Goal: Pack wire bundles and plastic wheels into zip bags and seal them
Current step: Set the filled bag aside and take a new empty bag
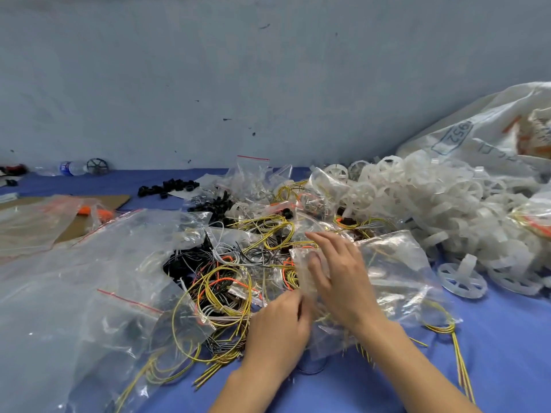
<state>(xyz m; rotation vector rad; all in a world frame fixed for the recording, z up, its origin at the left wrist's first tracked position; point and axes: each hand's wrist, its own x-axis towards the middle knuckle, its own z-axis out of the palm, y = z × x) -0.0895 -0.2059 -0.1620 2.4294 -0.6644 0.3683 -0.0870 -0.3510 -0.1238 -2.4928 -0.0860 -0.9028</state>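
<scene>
Light: even, cool, diffuse, moderately bright, with a bluish cast. Shadows: faint, soft-edged, close under objects. Glare: white sheen on clear zip bag (396, 263), centre right, and on loose bags (74, 293), lower left. Blur: left hand (277, 326) fingertips smeared; general softness. Distortion: wide-angle stretch toward edges and corners.

- Left hand (277, 326) is seen knuckles up, its fingers curled inward, with the near edge of a clear zip bag (393, 263) pinched between them.
- Right hand (340, 275) is held palm down just beyond the left, its fingers (322, 240) stretched, spread and laid flat on the same bag; the thumb is blurred behind plastic film.
- Both forearms are shown bare: the left forearm (238, 391) is raised from bottom centre, and the right forearm (417, 362) is angled in from the lower right.
</scene>
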